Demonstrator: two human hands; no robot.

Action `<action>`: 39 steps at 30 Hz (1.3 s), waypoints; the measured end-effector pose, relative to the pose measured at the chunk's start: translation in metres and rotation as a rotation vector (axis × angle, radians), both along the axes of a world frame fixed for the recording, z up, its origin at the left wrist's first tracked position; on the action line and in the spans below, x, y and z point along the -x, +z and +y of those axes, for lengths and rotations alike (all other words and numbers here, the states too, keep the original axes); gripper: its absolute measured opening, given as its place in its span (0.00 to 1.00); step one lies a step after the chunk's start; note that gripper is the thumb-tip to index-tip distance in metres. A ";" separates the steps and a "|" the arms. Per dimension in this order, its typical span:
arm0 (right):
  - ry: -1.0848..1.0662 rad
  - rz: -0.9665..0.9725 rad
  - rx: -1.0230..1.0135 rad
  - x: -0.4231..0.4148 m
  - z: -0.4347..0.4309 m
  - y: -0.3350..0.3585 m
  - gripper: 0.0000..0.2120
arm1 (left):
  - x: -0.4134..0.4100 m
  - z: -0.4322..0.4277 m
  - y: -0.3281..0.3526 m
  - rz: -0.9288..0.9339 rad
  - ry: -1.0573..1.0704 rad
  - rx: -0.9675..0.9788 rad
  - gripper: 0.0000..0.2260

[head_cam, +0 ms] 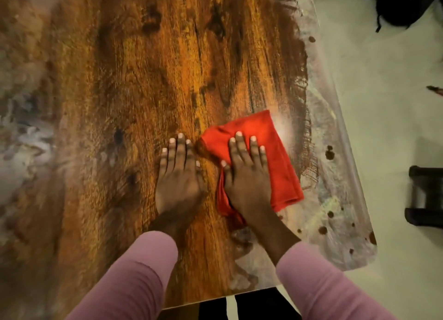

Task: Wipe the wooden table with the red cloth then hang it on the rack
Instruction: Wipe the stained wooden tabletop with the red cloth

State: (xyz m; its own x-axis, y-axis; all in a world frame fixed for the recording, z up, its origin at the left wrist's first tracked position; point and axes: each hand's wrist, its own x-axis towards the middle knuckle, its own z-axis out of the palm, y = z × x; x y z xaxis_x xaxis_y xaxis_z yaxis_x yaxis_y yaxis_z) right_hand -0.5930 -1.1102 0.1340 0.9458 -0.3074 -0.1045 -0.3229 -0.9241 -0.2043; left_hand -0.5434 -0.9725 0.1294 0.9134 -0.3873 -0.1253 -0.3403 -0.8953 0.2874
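Hands flat: left hand (pixel 180 178) on wooden table (pixel 143 80), right hand (pixel 247 178) pressing half-hidden red cloth (pixel 278 152).

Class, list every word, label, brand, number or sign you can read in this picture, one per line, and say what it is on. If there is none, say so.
None: no readable text shows anywhere.
The red cloth is plain.
The wooden table shows only grain, stains and a pale worn edge.
The pink sleeves carry no print.
The dark objects on the floor are too blurred to show lettering.
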 end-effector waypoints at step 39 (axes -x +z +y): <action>-0.044 -0.030 -0.056 0.116 -0.035 0.004 0.24 | 0.003 0.002 -0.001 -0.100 -0.025 -0.007 0.25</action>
State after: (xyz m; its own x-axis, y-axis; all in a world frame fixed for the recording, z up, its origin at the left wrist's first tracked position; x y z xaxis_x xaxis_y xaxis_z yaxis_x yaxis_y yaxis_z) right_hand -0.7094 -1.1456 0.1377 0.9344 -0.3434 -0.0945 -0.3561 -0.8958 -0.2660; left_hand -0.5464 -0.9702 0.1279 0.9115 -0.4096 -0.0370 -0.3892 -0.8881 0.2445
